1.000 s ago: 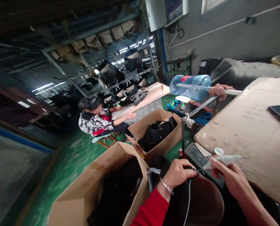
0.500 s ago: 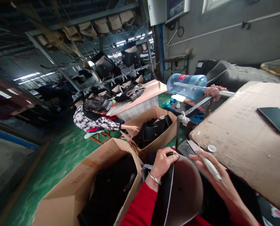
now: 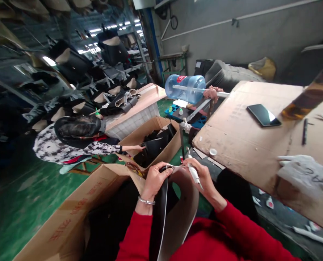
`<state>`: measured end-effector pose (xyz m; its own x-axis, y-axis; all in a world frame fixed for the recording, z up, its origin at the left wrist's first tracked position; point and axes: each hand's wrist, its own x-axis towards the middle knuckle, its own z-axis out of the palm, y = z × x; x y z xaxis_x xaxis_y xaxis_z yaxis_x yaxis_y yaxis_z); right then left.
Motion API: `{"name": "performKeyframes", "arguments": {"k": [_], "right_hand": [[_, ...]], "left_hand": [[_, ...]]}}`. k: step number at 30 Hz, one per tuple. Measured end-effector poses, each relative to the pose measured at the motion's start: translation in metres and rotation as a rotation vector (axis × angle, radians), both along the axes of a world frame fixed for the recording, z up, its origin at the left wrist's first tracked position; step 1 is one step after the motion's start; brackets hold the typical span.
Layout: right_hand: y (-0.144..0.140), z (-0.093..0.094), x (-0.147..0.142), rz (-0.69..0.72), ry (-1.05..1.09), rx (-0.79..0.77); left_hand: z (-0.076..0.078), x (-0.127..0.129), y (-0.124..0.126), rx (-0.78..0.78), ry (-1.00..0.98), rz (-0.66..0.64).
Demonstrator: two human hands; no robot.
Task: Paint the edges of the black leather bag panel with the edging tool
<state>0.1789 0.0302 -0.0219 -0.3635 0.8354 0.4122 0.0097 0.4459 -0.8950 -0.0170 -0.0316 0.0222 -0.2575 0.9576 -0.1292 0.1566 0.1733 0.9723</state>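
My left hand (image 3: 155, 179), with a bracelet at the wrist, is closed on the upper edge of a curved black leather-like piece (image 3: 187, 201). The piece has a grey-brown inner face and a thin white edge, and bends round in front of my red top. My right hand (image 3: 203, 177) holds a white squeeze tube (image 3: 194, 174) with a narrow tip pointing up. Its fingertips are at the top edge of the same piece, close to my left hand; whether they pinch it I cannot tell. Below my left arm stands an open cardboard box (image 3: 82, 203) with black pieces inside.
A co-worker (image 3: 69, 141) bends at the left, one hand (image 3: 134, 148) reaching into a second carton (image 3: 167, 150) of black pieces. On the cardboard-covered table (image 3: 232, 137) at right lie a phone (image 3: 263, 115), a bottle (image 3: 308, 98) and a plastic bag (image 3: 304, 174). A blue water jug (image 3: 185, 88) lies beyond.
My right hand has come in with the white tube to the piece's top edge, beside my left hand. The view has turned right, showing more table. My left hand keeps its hold.
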Motion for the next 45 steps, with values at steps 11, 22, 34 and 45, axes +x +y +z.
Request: {"name": "performKeyframes", "arguments": {"k": [11,22,34,45], "right_hand": [[0.006,0.003,0.013,-0.062,0.032,-0.001],[0.031,0.003,0.111,-0.580,0.018,0.074],[0.044,-0.011,0.121,-0.492,-0.143,0.083],[0.049,-0.014,0.121,-0.526,-0.110,-0.021]], "left_hand": [[-0.001,-0.008,0.009,0.008,0.098,-0.103],[-0.002,0.014,0.026,-0.158,-0.036,-0.087],[-0.009,0.041,0.043,-0.185,-0.117,-0.066],[-0.015,0.056,0.058,-0.159,-0.126,-0.114]]}}
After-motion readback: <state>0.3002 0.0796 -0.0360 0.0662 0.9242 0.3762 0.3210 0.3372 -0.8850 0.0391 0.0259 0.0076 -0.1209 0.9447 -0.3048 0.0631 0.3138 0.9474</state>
